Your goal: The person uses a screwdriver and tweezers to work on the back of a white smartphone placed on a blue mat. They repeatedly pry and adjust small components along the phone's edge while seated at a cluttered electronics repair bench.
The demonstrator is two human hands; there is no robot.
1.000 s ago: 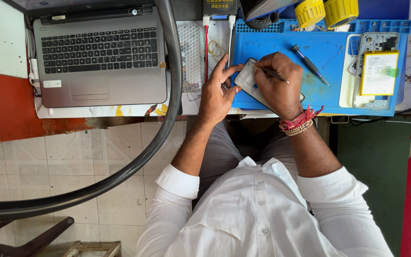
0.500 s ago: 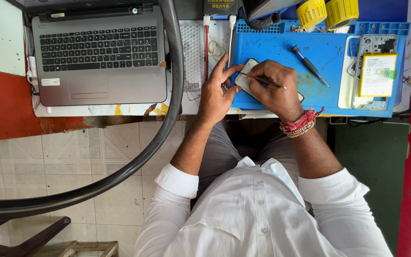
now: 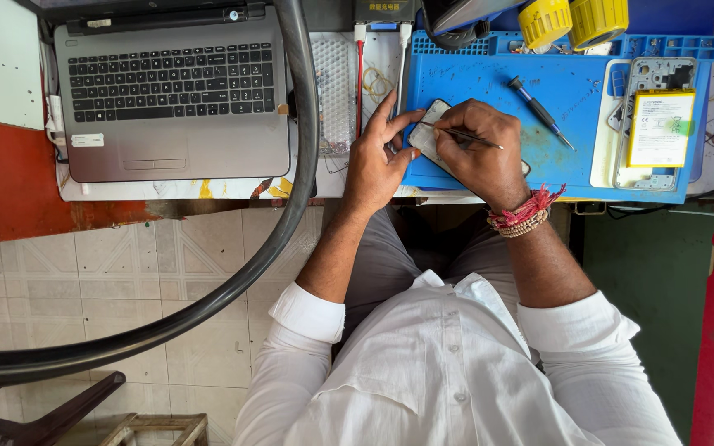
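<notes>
My left hand [image 3: 378, 161] is pinching the phone [image 3: 430, 136] by its edge, right at the near left corner of the blue mat [image 3: 572, 157]. My right hand [image 3: 483, 153] is closed around a thin metal tool [image 3: 464, 135], tip on the phone, looks like tweezers but hard to say. Screwdriver [image 3: 540, 111] lies mid-mat, an opened phone with yellow battery [image 3: 661, 128] at the right edge, laptop [image 3: 171, 91] off left

Blue work mat [image 3: 572, 161]; grey laptop [image 3: 177, 95] with black keys; yellow battery [image 3: 661, 128]; two yellow caps [image 3: 572, 21]; white shirt [image 3: 456, 372]; red-and-beige wristbands [image 3: 526, 213]; black hose [image 3: 233, 272].
</notes>
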